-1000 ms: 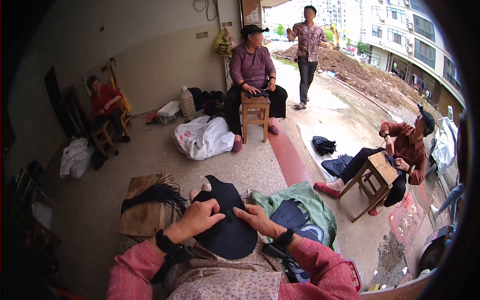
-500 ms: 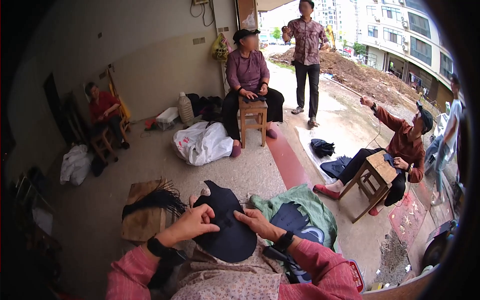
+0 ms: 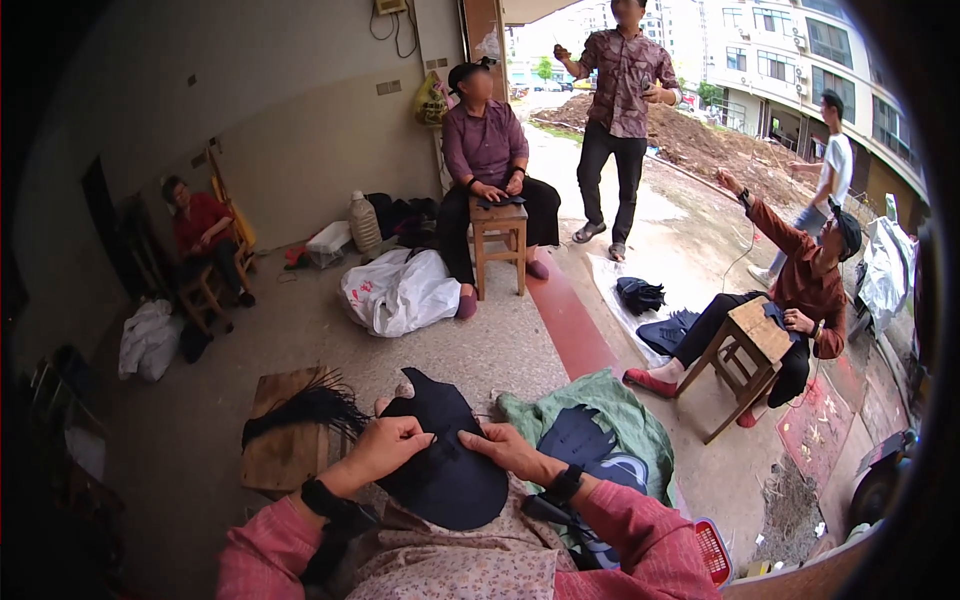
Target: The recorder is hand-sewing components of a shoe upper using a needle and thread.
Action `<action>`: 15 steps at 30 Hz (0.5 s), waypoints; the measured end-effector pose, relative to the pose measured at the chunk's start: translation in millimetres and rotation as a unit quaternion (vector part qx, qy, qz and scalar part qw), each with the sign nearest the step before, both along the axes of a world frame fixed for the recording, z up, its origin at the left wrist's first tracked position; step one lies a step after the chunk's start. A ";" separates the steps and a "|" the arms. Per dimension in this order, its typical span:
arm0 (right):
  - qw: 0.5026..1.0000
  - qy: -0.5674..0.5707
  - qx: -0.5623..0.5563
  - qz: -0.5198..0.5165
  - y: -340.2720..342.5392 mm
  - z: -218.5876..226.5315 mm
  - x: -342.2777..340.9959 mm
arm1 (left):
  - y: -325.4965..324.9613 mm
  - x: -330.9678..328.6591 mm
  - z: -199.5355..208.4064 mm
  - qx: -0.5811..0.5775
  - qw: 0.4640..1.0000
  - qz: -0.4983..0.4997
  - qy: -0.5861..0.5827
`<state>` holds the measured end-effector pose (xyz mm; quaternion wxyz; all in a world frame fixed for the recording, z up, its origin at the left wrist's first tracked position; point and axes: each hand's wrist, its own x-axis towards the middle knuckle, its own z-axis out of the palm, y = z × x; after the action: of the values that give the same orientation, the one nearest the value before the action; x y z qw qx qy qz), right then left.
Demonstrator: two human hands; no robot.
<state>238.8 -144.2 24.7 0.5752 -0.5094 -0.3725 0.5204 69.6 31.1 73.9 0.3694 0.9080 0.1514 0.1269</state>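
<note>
A dark, flat sheet piece (image 3: 450, 495) with a pointed tip, like a cut shoe upper, lies over my lap on a floral apron (image 3: 450, 570). My right hand (image 3: 510, 452) grips its right side, thumb on top and fingers hidden underneath. My left hand (image 3: 385, 448) is closed in a pinch at the piece's left part, just above its surface. Whatever sits between those fingertips is too small to make out. To the left, a bundle of black cords (image 3: 310, 408) rests on a wooden stool (image 3: 285, 455).
Right of my lap lies a green cloth (image 3: 640, 425) with more dark cut pieces (image 3: 578, 432). A red basket (image 3: 712, 550) stands beside my right arm. Ahead is a white sack (image 3: 400, 292). Co-workers sit at stools (image 3: 757, 335); one person (image 3: 625, 90) stands in the opening.
My left fingertips have drawn into a tighter pinch, and my right thumb has shifted slightly left on the piece. The standing person raises an arm; the passer-by at right has walked farther away.
</note>
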 end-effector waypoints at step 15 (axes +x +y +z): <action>0.980 -0.191 -0.053 -0.009 -30.3 15.9 38.0 | -6.6 -5.8 31.9 0.259 0.957 0.034 -0.126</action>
<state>276.8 -174.5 40.6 0.4707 -0.6322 -0.4428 0.4275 63.8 24.5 105.9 0.1333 0.9437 0.0961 0.2872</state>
